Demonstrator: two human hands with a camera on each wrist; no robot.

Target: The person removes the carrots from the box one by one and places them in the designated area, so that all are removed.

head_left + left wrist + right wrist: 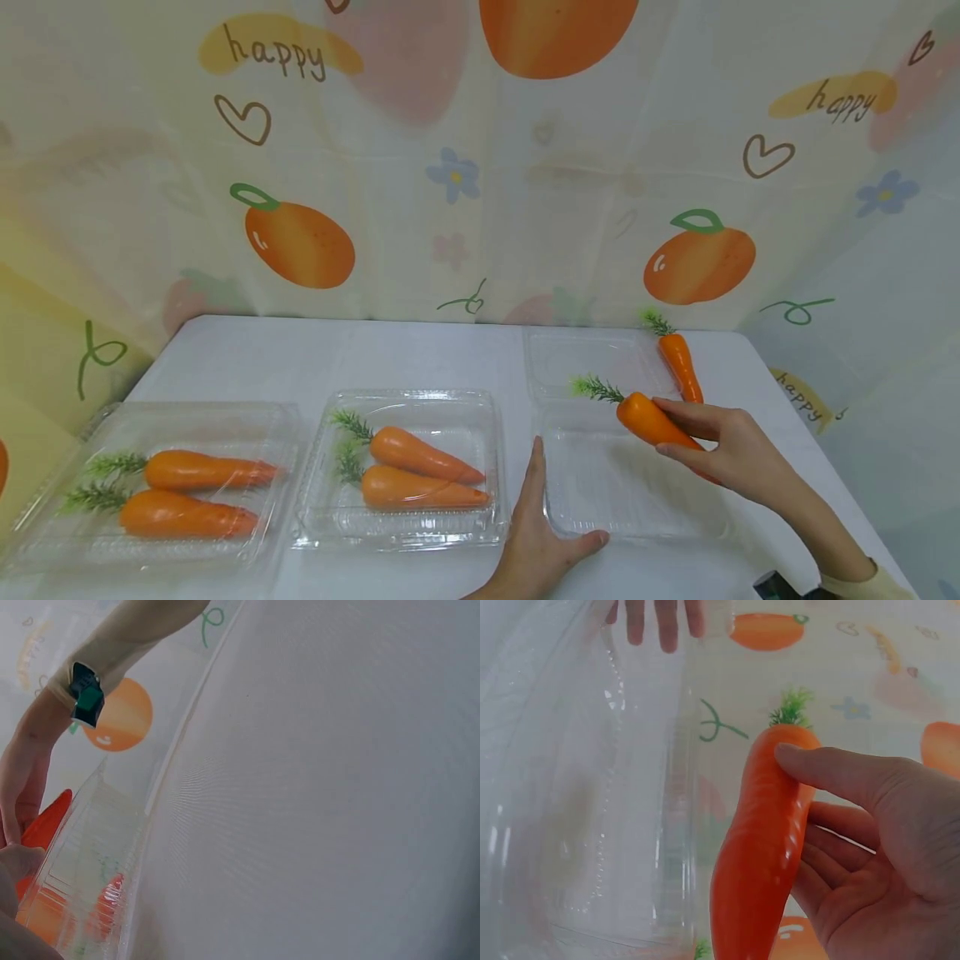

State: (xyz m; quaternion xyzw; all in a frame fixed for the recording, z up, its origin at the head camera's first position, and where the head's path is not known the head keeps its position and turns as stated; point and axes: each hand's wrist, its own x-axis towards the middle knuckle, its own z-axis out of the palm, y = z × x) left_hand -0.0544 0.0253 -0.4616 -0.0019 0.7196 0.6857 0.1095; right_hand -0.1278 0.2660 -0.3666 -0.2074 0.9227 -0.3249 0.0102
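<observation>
A carrot [643, 419] with green leaf tufts is pinched between the thumb and fingers of my right hand [738, 454], tilted over an open clear plastic box [600, 492]. The right wrist view shows the same carrot [757, 840] close up, the thumb lying along it. My left hand [536, 550] is at the box's left front corner, fingers straight and thumb spread; whether it presses the wall I cannot tell. The box's lid [588, 362] lies folded back behind it. Another carrot [681, 367] lies on the table, right of the lid.
To the left stands a clear box [401, 529] with two carrots inside. Farther left is another clear box [180, 554], also with two carrots. A white-covered table [420, 354] carries everything, with a patterned curtain [390, 208] behind.
</observation>
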